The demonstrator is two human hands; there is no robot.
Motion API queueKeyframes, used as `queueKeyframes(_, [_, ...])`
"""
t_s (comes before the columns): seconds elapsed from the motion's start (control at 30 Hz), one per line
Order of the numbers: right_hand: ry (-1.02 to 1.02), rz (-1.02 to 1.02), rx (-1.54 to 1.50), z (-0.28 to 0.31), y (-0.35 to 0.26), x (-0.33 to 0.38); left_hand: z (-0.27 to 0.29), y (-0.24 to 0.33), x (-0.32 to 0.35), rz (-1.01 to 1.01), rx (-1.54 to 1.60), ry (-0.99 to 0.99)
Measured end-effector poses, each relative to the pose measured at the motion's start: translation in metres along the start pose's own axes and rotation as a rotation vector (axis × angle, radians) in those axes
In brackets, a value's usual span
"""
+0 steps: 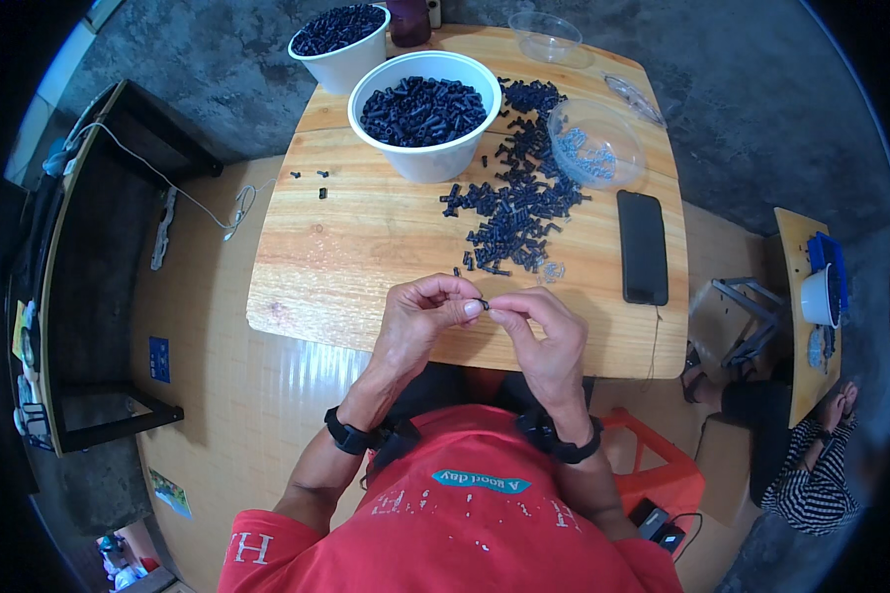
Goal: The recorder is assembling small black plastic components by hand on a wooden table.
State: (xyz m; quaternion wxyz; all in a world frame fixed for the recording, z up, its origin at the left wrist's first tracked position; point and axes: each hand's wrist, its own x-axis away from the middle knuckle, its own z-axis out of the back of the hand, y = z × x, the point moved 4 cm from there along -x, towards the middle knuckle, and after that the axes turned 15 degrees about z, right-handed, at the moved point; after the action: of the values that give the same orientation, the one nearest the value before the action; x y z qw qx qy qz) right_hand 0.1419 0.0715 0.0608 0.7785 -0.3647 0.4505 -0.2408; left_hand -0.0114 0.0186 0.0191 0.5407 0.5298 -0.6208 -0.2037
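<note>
Over the near edge of the table, my left hand (415,314) pinches a small black plastic part (485,304) between thumb and forefinger. My right hand (546,338) meets it there, thumb and forefinger closed at the part's other end. The fingertips hide most of its shape. Just beyond my hands spreads a loose pile of black tubular plastic parts (512,225), with a few tiny clear pieces (552,270) at its near end. More small pale or clear pieces (588,158) lie inside a transparent round bowl (631,170) to the right of the pile.
Two white tubs, one nearer (425,161) and one farther (351,71), are heaped with black parts. A dark phone (644,247) lies at the right. Behind stand a clear container (546,40) and a dark cup (409,22). Another person (811,484) sits by a second table (799,296).
</note>
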Motion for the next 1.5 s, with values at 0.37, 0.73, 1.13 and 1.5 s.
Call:
queueKeyframes(0.37, [-0.184,-0.352,-0.495,-0.01,0.034,0.022,0.006,-0.002,0.002,0.122,-0.125,-0.166])
queueKeyframes(0.73, [-0.118,-0.319,-0.268,-0.012,0.029,0.038,-0.014,0.013,0.03,-0.427,-0.815,0.111])
queueKeyframes(1.13, [-0.116,0.049,0.235,-0.053,0.028,-0.016,0.041,-0.004,0.017,-0.306,-0.334,0.338])
queueKeyframes(1.5, [-0.043,0.044,0.147,-0.048,0.026,-0.009,0.033,0.005,0.013,-0.306,-0.235,0.29])
